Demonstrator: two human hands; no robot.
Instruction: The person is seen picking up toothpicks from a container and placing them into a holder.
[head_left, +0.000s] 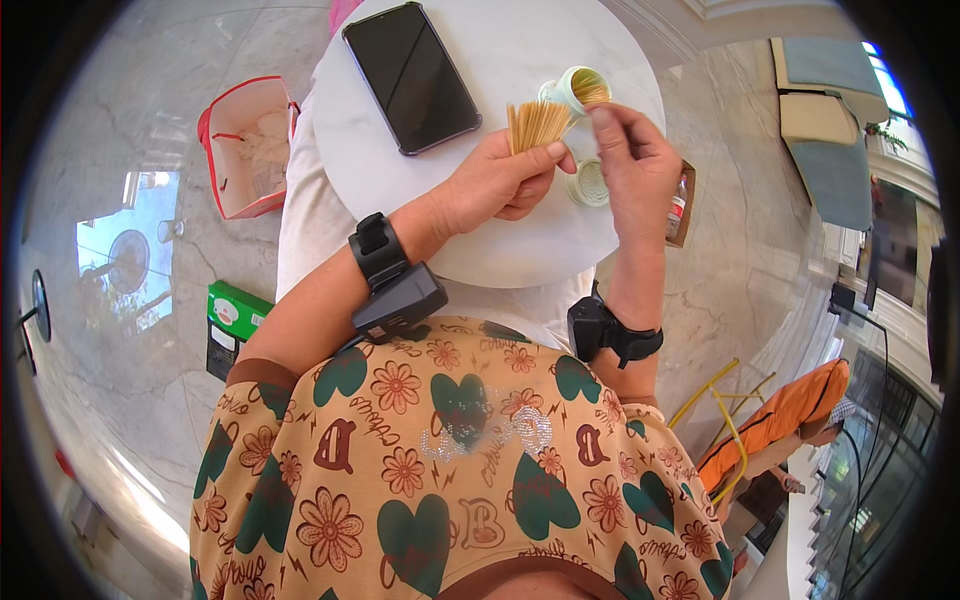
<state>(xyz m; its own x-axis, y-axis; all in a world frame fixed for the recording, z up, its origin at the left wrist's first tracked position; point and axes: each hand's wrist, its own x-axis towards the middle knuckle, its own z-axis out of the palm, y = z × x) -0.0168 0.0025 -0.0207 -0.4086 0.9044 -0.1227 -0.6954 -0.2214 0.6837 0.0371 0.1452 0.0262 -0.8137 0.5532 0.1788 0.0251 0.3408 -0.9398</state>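
Observation:
My left hand (499, 180) is closed around a fanned bundle of wooden toothpicks (538, 124) above a round white table (495, 259). Just right of it, my right hand (636, 150) has thumb and fingertips pinched together near the mouth of a pale green container (553, 91); whether they hold a toothpick is hard to tell. The container lies on its side, its open mouth showing more toothpicks (589, 85) inside. A round pale green lid (589, 184) rests on the tabletop between my hands. Up and to the left lies a black smartphone (411, 78).
On the marble floor left of the table stands an open red-and-white bag (250, 150), with a green box (236, 309) lower down. A cardboard box (686, 206) holding a bottle is right of the table. A person in orange (787, 412) is near a yellow metal frame (720, 427).

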